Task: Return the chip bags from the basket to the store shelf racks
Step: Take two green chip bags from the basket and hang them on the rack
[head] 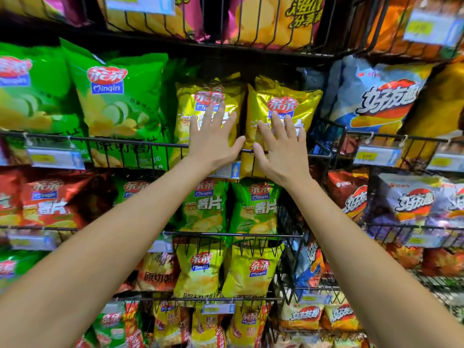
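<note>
Two shiny yellow chip bags stand upright side by side in a black wire rack (pixel 140 144) at the middle of the shelf wall. My left hand (pixel 213 139) lies flat with spread fingers against the left yellow bag (pixel 190 104). My right hand (pixel 281 149) presses flat, fingers apart, on the right yellow bag (pixel 296 96). Neither hand grips anything. The basket is not in view.
Large green chip bags (pixel 118 104) fill the rack to the left, blue-and-orange bags (pixel 381 96) the rack to the right. Smaller green bags (pixel 253 207) and yellow bags (pixel 200 270) sit in racks below. More racks hang above. Price tags (pixel 55 159) clip to the wire fronts.
</note>
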`<state>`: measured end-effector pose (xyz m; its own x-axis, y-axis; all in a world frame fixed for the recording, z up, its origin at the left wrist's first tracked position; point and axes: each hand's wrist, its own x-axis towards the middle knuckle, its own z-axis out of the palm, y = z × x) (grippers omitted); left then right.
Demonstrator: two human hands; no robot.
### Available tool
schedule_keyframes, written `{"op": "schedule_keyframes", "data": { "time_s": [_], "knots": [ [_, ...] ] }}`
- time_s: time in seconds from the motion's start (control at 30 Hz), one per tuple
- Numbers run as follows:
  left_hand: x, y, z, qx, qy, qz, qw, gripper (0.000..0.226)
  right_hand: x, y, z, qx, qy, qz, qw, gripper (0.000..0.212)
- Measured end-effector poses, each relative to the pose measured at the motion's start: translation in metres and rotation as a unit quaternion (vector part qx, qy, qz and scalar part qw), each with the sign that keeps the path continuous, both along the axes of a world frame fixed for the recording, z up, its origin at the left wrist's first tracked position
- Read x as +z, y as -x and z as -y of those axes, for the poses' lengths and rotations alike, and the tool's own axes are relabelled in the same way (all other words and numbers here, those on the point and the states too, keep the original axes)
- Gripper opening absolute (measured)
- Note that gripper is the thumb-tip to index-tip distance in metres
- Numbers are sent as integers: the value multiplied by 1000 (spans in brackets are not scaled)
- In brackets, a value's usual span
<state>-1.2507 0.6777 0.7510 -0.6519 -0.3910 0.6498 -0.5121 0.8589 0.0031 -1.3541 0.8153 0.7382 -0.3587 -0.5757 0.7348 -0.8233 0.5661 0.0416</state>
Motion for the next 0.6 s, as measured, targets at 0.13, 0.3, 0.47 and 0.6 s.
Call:
{"op": "schedule_keyframes", "data": {
  "time_s": [0.13, 0.3, 0.47, 0.6],
  "knots": [
    [-3, -11, 0, -17, 1, -1, 1000, 69, -3, -8, -3, -6, -4, -3, 1000, 69],
    [-5, -19, -1, -29, 0, 7, 1000, 68, -4, -11, -7, 6, -6, 10, 1000, 68],
    [-4, -24, 2, -37, 10, 14, 999, 69, 1, -17, 0, -18, -15, 17, 1000, 61],
    [-8, -35, 3, -44, 31, 14, 998, 70, -2, -33, -3, -36, 5, 4, 999, 61]
  ]
}}
